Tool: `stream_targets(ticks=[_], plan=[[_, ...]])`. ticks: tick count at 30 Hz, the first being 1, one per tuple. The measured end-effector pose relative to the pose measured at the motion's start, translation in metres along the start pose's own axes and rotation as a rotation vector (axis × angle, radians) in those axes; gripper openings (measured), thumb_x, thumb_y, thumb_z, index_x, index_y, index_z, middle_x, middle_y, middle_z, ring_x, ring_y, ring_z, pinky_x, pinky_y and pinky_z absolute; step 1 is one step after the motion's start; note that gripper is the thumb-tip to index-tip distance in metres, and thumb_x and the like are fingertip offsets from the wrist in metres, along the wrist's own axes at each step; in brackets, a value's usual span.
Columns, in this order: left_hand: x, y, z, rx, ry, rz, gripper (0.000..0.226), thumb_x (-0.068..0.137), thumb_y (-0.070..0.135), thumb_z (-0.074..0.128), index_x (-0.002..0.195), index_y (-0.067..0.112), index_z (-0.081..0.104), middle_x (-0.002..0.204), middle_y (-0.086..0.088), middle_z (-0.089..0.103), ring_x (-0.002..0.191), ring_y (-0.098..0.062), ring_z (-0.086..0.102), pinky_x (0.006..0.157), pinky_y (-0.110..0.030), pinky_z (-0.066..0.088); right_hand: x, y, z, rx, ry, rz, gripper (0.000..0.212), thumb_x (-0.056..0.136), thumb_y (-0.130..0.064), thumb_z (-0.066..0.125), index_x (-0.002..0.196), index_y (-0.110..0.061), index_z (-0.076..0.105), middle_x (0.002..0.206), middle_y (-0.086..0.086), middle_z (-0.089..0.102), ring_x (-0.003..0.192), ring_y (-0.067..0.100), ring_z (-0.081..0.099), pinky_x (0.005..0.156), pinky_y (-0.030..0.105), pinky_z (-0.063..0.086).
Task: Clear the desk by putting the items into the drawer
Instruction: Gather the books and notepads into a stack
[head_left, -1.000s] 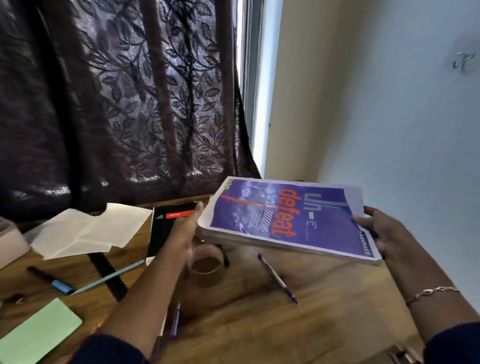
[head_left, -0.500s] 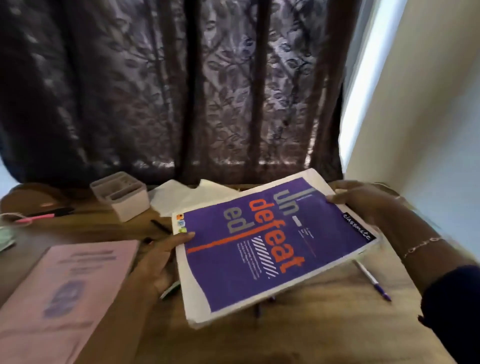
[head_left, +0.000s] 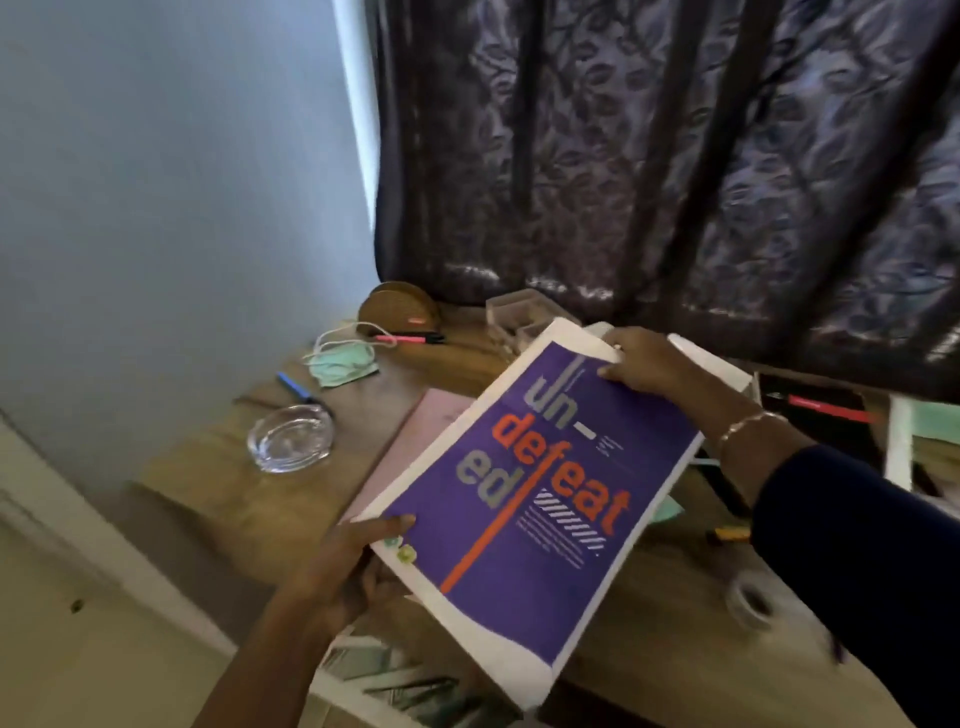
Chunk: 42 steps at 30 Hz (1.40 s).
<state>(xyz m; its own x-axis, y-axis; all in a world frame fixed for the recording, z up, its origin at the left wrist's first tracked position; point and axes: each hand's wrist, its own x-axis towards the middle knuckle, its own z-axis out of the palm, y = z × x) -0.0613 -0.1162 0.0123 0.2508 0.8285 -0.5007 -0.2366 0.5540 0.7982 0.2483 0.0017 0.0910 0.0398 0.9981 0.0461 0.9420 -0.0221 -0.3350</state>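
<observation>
while hands (head_left: 349, 564) (head_left: 641, 366) grip it, the book (head_left: 524, 499) (purple) hangs — tilted.

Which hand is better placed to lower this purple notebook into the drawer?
Left, probably: the left hand grips the purple notebook at the corner nearest what looks like the open drawer; the right hand holds its far edge.

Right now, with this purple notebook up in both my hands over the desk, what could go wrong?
The purple notebook is held only at its edges by the left hand and right hand, so it may slip or flop open. Swung low to the left, it could knock the glass ashtray. The right sleeve hangs close to the tape roll and might sweep it off the desk.
</observation>
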Motion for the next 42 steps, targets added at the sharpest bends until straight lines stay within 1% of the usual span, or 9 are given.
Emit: stream_targets(ticks=[9, 13, 16, 18, 23, 27, 35, 39, 42], plan=[[0.026, -0.006, -0.049, -0.237, 0.128, 0.058, 0.020, 0.084, -0.001, 0.054, 0.104, -0.002, 0.056, 0.069, -0.012, 0.070, 0.053, -0.020, 0.067, 0.043, -0.030, 0.055, 0.060, -0.096, 0.057, -0.294, -0.124, -0.206, 0.096, 0.080, -0.041, 0.068, 0.147, -0.004, 0.011, 0.148, 0.025, 0.026, 0.133, 0.038, 0.032, 0.107, 0.043, 0.032], [0.036, -0.008, -0.052, -0.230, 0.196, 0.023, 0.019, 0.088, -0.004, 0.051, 0.107, -0.001, 0.053, 0.064, -0.009, 0.069, 0.048, -0.019, 0.065, 0.035, -0.025, 0.050, 0.043, -0.119, 0.085, -0.319, -0.197, -0.305, 0.083, 0.086, -0.043, 0.061, 0.146, -0.008, 0.016, 0.150, 0.020, 0.024, 0.137, 0.033, 0.026, 0.110, 0.039, 0.025], [0.037, -0.009, -0.049, -0.141, 0.290, 0.050, 0.029, 0.084, -0.004, 0.060, 0.111, -0.004, 0.052, 0.084, -0.017, 0.068, 0.062, -0.024, 0.064, 0.037, -0.024, 0.049, 0.016, -0.123, 0.112, -0.293, -0.291, -0.353, 0.077, 0.089, -0.047, 0.053, 0.148, -0.014, 0.018, 0.154, 0.013, 0.019, 0.141, 0.029, 0.019, 0.112, 0.035, 0.020], [0.038, -0.011, -0.047, 0.096, 0.429, 0.168, 0.034, 0.080, -0.001, 0.067, 0.110, -0.005, 0.052, 0.097, -0.022, 0.065, 0.069, -0.026, 0.062, 0.041, -0.025, 0.049, -0.003, -0.120, 0.130, -0.272, -0.332, -0.380, 0.072, 0.092, -0.049, 0.047, 0.148, -0.016, 0.017, 0.155, 0.011, 0.017, 0.142, 0.028, 0.018, 0.113, 0.035, 0.020], [0.032, -0.003, -0.030, 1.320, 0.736, 0.284, 0.058, 0.076, 0.042, 0.070, 0.124, 0.016, 0.048, 0.130, -0.010, 0.043, 0.121, -0.028, 0.034, 0.092, -0.035, 0.034, -0.028, -0.102, 0.149, -0.239, -0.265, -0.366, 0.065, 0.096, -0.047, 0.038, 0.149, -0.018, 0.016, 0.157, 0.008, 0.012, 0.143, 0.025, 0.012, 0.115, 0.034, 0.014], [0.049, -0.008, -0.005, 1.631, 0.646, 0.469, 0.072, 0.075, 0.049, 0.069, 0.134, 0.017, 0.044, 0.148, -0.018, 0.029, 0.139, -0.044, 0.014, 0.110, -0.054, 0.020, -0.051, -0.085, 0.144, -0.199, -0.192, -0.336, 0.061, 0.096, -0.045, 0.037, 0.148, -0.019, 0.019, 0.156, 0.004, 0.017, 0.143, 0.022, 0.014, 0.116, 0.032, 0.014], [0.086, -0.036, 0.086, 1.746, 0.250, 0.663, 0.090, 0.043, 0.049, 0.087, 0.114, 0.000, 0.061, 0.116, -0.024, 0.063, 0.105, -0.044, 0.061, 0.080, -0.053, 0.049, -0.108, -0.018, 0.096, -0.172, -0.128, -0.190, 0.054, 0.098, -0.041, 0.033, 0.147, -0.024, 0.017, 0.155, -0.001, 0.016, 0.143, 0.017, 0.014, 0.114, 0.029, 0.015], [0.092, -0.043, 0.148, 1.645, 0.033, 0.651, 0.089, 0.087, 0.049, 0.054, 0.148, 0.006, 0.007, 0.156, -0.016, 0.002, 0.145, -0.034, 0.003, 0.117, -0.040, 0.009, -0.126, 0.040, 0.074, -0.139, -0.049, -0.075, 0.054, 0.094, -0.048, 0.036, 0.142, -0.023, 0.033, 0.149, 0.003, 0.032, 0.135, 0.023, 0.034, 0.107, 0.034, 0.033], [0.097, -0.048, 0.196, 1.486, -0.089, 0.608, 0.089, 0.089, 0.051, 0.050, 0.148, 0.011, -0.002, 0.158, -0.007, -0.002, 0.146, -0.021, -0.002, 0.116, -0.030, 0.007, -0.134, 0.094, 0.056, -0.099, 0.010, -0.067, 0.043, 0.084, -0.043, 0.040, 0.116, -0.018, 0.054, 0.115, 0.006, 0.062, 0.096, 0.026, 0.064, 0.074, 0.031, 0.054]])
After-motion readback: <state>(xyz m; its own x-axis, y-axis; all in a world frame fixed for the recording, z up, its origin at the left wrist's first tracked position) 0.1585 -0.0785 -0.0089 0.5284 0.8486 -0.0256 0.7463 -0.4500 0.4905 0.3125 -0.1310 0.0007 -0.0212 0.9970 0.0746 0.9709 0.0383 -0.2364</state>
